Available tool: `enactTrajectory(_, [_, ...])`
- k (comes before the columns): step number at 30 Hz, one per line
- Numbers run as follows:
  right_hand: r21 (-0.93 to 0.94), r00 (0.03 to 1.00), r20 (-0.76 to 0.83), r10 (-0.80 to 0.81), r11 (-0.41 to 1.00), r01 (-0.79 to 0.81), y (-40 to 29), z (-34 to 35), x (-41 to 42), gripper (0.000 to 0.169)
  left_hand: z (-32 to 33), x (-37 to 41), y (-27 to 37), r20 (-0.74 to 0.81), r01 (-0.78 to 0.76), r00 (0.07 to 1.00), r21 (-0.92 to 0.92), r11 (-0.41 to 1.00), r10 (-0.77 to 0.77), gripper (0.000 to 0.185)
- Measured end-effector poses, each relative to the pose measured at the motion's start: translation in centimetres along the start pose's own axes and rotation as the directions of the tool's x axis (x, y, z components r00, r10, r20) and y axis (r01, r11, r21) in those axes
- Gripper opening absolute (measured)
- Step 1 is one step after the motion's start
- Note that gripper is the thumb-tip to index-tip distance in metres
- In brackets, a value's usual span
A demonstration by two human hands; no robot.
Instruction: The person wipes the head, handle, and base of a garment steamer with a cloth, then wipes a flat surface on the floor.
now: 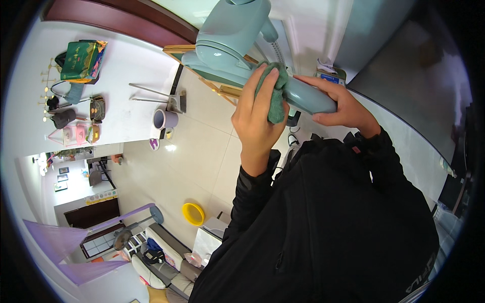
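Observation:
A blue-grey plastic appliance [231, 34] stands in front of me, and its long rounded arm [307, 94] reaches across toward my right. My left hand [257, 117] holds a folded green cloth [278, 91] against this arm, fingers spread over the cloth. At the arm's rounded end, my right hand [348, 102] grips it, with fingers along the upper side and the thumb below. A ribbed hose or spring [278, 53] shows behind the appliance. The cloth and left hand hide the middle of the arm.
A wooden-framed board [212, 81] stands behind the appliance. At right is a large dark screen [409, 87]. On the tiled floor are a grey bin [165, 119], a dustpan [176, 103] and a yellow basin [193, 214]. Bags [81, 60] hang on the left wall.

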State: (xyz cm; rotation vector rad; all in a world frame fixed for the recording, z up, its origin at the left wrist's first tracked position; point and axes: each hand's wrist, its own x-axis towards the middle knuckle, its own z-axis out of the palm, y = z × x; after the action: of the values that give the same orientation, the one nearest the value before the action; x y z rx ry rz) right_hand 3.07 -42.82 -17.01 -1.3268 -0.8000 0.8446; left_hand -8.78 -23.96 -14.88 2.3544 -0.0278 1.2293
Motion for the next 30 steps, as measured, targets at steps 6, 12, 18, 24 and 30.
enactTrajectory(6, [0.117, 0.991, 0.135, 0.022, 0.992, -0.038, 0.8, -1.2, -0.1, 0.084, 1.6, -1.0, 3.8, 0.296, -0.045, 0.952, -0.104, 0.994, 0.075, 0.055])
enactTrajectory(12, [-0.001, 0.995, 0.067, -0.071, 0.997, 0.071, 0.6, -1.2, -0.2, 0.082, -0.5, 1.0, -0.1, 0.095, 0.013, 0.995, 0.099, 0.995, -0.023, 0.054])
enactTrajectory(18, [0.023, 0.991, 0.117, -0.062, 0.998, 0.059, 1.1, -1.8, 0.1, 0.079, 0.2, -0.5, 2.9, 0.4, -0.254, 0.89, 0.034, 0.967, 0.22, 0.052])
enactTrajectory(24, [-0.005, 0.987, 0.105, -0.119, 0.993, 0.121, 0.9, -2.3, 0.5, 0.082, 0.1, 0.3, -0.2, 0.053, -0.024, 0.999, 0.203, 0.979, 0.014, 0.058])
enactTrajectory(30, [0.055, 0.979, 0.173, -0.103, 0.994, 0.095, 1.3, -2.9, 0.9, 0.082, 1.7, -0.8, 3.7, 0.325, -0.311, 0.911, 0.14, 0.94, 0.253, 0.034])
